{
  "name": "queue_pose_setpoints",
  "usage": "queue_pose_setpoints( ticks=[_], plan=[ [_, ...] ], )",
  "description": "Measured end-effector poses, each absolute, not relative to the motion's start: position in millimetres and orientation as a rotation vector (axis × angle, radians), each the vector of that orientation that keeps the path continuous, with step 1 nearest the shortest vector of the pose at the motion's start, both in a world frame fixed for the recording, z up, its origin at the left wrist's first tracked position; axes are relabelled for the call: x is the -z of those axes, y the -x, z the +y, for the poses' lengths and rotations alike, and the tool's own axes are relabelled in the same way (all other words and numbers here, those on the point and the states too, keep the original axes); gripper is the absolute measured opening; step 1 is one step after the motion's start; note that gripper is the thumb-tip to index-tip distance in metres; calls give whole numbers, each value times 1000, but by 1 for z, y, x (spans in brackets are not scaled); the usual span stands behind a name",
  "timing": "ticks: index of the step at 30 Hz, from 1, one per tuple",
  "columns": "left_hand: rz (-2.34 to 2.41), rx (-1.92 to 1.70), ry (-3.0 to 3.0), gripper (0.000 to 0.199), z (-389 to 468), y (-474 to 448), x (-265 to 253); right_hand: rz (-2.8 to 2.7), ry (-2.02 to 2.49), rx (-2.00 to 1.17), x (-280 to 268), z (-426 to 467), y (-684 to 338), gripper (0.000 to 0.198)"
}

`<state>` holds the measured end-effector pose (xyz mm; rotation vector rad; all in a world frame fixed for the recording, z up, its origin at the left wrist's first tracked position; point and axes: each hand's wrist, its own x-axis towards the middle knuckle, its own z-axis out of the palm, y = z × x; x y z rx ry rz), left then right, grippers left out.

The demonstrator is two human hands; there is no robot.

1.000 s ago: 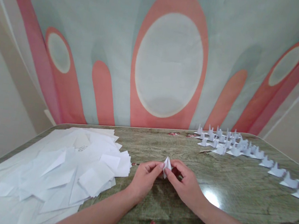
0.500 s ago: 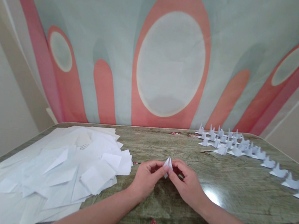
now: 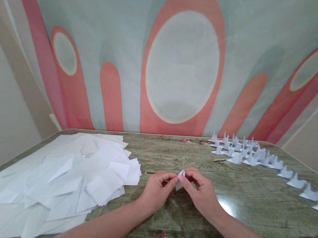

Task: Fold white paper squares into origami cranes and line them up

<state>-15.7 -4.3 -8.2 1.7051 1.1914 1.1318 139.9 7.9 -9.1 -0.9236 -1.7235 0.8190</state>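
Between my two hands a small piece of folded white paper (image 3: 179,184) is held upright, its pointed tip showing above the fingertips. My left hand (image 3: 158,188) pinches its left side with thumb and forefinger. On the other side, the thumb and fingers of my right hand (image 3: 200,189) are closed on the paper too. Fingers cover much of it, so the exact fold is hard to make out. Both hands are just above the wood-patterned table (image 3: 144,223).
A large heap of loose white paper squares (image 3: 105,186) spreads over the left side. Several folded white paper birds (image 3: 251,158) stand in rows at the back right, with a line of them running toward the right edge. Behind the table hangs a green and coral backdrop (image 3: 135,33).
The folded paper has turned and tilted a little, and its tip has shifted slightly to the right. Both hands keep hold of it; the heap and the paper birds are unchanged.
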Motion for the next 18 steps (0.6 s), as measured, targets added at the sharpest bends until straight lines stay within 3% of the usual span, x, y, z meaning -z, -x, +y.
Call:
queue_pose_setpoints(
  ticks=[18],
  plan=[
    [1296, -1072, -1867, 23, -6, 14, 6, -1652, 963, -941, 12, 10, -140, 19]
  ],
)
